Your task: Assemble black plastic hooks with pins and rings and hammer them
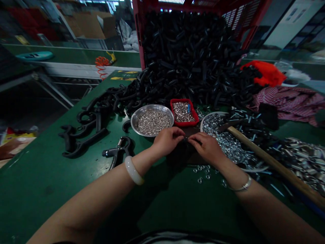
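My left hand (167,140) and my right hand (207,148) meet over a dark block (181,159) at the middle of the green table. Fingertips of both are pinched together on a small metal part (186,138), mostly hidden and too small to name. Just beyond my left hand stands a metal bowl (134,127) heaped with tiny metal pieces. A red tray (196,121) of rivet-like pins, with a blue item among them, sits behind the hands. Several small eye-shaped metal rings (200,180) lie near my right wrist.
Black curved plastic parts (190,74) spill from a red crate (139,40). At right, a hammer (256,149) with a wooden handle lies over a round container (203,123) of shiny hardware, near metal pieces (304,159). An assembled black clamp (119,150) lies at left.
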Motion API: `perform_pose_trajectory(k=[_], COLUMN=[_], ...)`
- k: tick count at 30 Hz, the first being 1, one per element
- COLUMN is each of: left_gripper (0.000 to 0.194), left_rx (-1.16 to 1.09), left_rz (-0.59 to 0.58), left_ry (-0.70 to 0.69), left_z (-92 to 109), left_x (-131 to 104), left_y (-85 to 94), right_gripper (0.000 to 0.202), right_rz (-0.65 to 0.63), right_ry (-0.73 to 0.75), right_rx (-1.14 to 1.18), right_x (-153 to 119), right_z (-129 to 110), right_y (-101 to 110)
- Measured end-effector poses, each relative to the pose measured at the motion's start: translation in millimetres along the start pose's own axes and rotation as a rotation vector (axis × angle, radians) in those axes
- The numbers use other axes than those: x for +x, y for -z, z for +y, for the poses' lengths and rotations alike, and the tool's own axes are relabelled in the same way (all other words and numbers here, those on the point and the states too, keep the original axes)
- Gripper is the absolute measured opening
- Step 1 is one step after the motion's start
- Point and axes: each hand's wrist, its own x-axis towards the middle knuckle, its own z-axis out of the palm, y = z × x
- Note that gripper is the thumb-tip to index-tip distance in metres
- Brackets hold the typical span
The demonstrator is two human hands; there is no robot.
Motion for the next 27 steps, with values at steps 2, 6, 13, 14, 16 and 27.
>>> perform_pose_trajectory(k=[2, 6, 13, 14, 16, 27], left_gripper=[0.017, 0.018, 0.019, 0.019, 0.019, 0.018], left_rx=[0.282, 0.606, 0.665, 0.664, 0.652, 0.468], left_rz=[0.031, 0.035, 0.009, 0.006, 0.005, 0.036], left_ry=[-0.047, -0.096, -0.188, -0.192, -0.195, -0.151], left_z=[-0.9, 2.4, -3.0, -3.8, -5.1, -12.2], left_x=[-5.1, -14.8, -17.5, -17.5, -17.4, -16.9], left_y=[1.5, 3.1, 5.0, 5.3, 5.5, 6.0], right_gripper=[0.015, 0.015, 0.014, 0.013, 0.012, 0.004], right_rz=[0.012, 0.127, 0.144, 0.124, 0.092, 0.152], right_ry=[0.0, 0.014, 0.022, 0.015, -0.014, 0.03], right_rx=[-0.014, -0.021, 0.053, 0.047, 0.032, -0.09], right_x=[-4.8, -11.3, -11.5, -10.4, -7.9, -4.2], right_z=[0.5, -2.0, -0.9, -1.2, -2.7, -9.5], right_y=[-6.2, -16.6, -17.7, -16.2, -13.1, -17.2])
